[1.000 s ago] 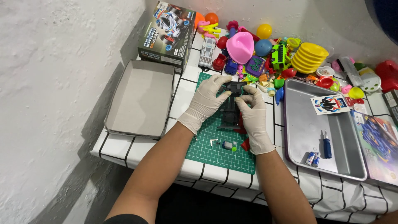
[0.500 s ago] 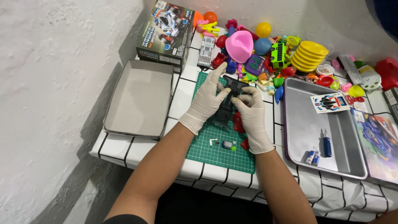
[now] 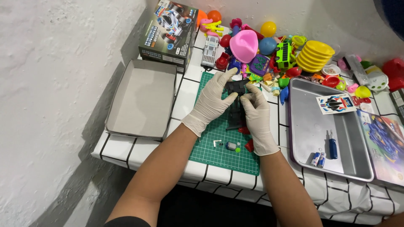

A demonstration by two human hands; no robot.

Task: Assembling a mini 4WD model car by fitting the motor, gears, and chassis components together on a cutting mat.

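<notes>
Both gloved hands, left hand and right hand, are clamped on a dark plastic chassis held above the green cutting mat near the middle of the bench. The tiny loose parts on the mat's near edge could be knocked off by a wrist. Thin plastic might also snap under a hard squeeze.

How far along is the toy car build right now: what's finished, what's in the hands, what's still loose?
Done: the box is unpacked, its tray sits empty. In hand: the left hand and right hand both grip the dark chassis over the green mat. Left: small motor and red parts loose on the mat; sticker sheet, batteries and screwdriver untouched in the metal tray.
</notes>
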